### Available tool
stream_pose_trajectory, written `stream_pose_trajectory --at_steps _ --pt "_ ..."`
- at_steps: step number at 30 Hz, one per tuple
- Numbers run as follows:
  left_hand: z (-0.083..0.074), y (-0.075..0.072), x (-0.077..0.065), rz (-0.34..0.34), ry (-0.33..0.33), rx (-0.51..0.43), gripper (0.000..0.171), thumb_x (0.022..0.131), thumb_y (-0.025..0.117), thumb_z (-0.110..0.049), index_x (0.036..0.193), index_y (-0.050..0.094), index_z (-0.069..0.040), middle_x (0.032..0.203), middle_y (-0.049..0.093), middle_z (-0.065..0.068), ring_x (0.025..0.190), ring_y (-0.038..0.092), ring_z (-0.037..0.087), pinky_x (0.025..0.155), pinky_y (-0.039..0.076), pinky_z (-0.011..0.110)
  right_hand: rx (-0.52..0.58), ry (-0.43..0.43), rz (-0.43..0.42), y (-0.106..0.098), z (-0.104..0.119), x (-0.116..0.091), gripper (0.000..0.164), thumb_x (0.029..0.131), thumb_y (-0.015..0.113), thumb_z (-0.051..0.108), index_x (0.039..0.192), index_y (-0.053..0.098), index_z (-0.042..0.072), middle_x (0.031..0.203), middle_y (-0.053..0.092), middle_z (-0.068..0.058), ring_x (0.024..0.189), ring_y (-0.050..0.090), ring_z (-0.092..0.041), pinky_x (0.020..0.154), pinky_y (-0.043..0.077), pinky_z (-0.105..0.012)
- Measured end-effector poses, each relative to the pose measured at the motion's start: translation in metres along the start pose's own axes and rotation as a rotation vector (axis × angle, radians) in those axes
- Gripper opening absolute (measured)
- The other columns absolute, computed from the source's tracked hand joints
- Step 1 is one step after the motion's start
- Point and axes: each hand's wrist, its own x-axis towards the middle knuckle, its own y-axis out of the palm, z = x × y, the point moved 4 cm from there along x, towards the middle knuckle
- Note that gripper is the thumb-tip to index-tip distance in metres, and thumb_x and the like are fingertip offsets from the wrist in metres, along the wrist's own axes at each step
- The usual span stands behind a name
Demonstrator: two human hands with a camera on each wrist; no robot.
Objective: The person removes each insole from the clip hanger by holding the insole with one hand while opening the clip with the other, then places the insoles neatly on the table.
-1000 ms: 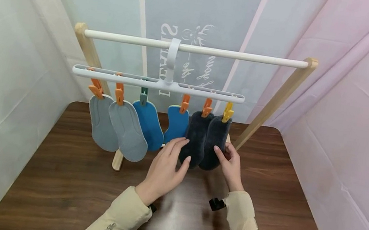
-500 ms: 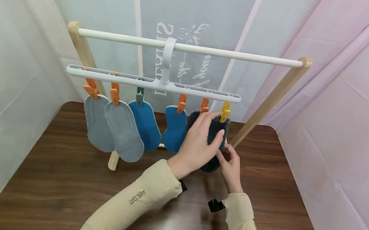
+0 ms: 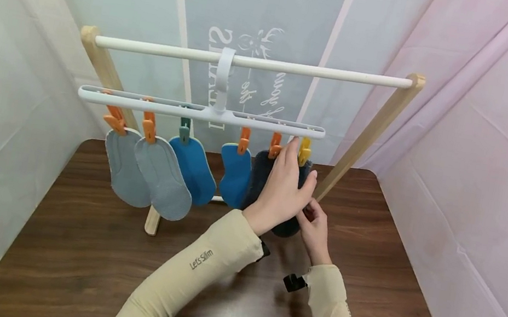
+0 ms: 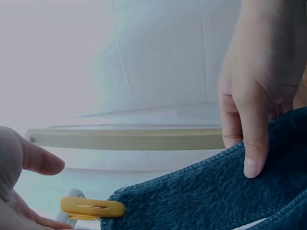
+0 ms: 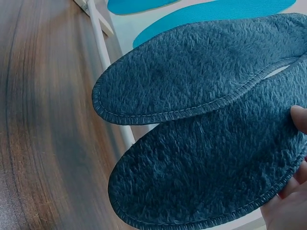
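Two dark fuzzy insoles hang side by side at the hanger's right end. My right hand [image 3: 316, 229] pinches the outer insole [image 5: 206, 167] by its edge, thumb on the fuzzy face in both wrist views. A yellow clip [image 4: 93, 207] bites that insole's upper end. My left hand [image 3: 281, 188] reaches up in front of the dark insoles, fingers extended near the yellow clip. In the left wrist view its thumb stands apart from the clip; whether its other fingers touch the clip cannot be told. Beside it, the inner dark insole [image 5: 182, 72] hangs from an orange clip [image 3: 275, 145].
The white hanger [image 3: 152, 105] hooks over the rod [image 3: 161, 49] of a wooden rack [image 3: 371, 135]. Left of the dark pair hang two blue insoles [image 3: 234, 177] and two grey ones [image 3: 163, 177]. Below lies a brown wood-grain table [image 3: 81, 270], with pale curtains around.
My left hand has moved up and right from the inner dark insole toward the yellow clip, its fingers rising near the hanger. The right hand stays at the outer insole's edge.
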Motion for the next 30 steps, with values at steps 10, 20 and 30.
stream_pose_trajectory --at_steps 10,20,30 --pt "0.003 0.002 0.009 -0.066 0.020 -0.085 0.054 0.101 0.046 -0.015 0.148 0.025 0.002 0.149 0.034 0.019 0.131 0.045 0.030 0.109 0.040 0.038 -0.027 0.034 -0.031 0.000 -0.003 -0.001 0.014 0.091 0.065 0.010 0.101 0.061 0.001 0.087 0.065 0.013 0.081 0.061 -0.008 0.072 0.050 -0.018" --pt "0.012 0.007 0.010 -0.312 0.069 -0.174 0.036 0.099 0.051 -0.012 0.134 0.049 0.001 0.122 0.058 0.017 0.114 0.058 0.027 0.099 0.049 0.034 -0.022 0.076 -0.040 0.001 -0.003 -0.005 0.017 0.092 0.064 0.008 0.102 0.059 -0.004 0.083 0.064 0.014 0.084 0.063 -0.018 0.072 0.050 -0.020" --pt "0.017 0.010 0.016 -0.371 0.082 -0.163 0.029 0.098 0.053 -0.010 0.124 0.053 0.003 0.115 0.060 0.017 0.108 0.060 0.026 0.096 0.050 0.027 0.019 0.084 -0.050 0.006 -0.005 -0.006 0.017 0.091 0.063 0.004 0.105 0.060 -0.005 0.085 0.064 0.011 0.084 0.064 -0.016 0.073 0.053 -0.026"
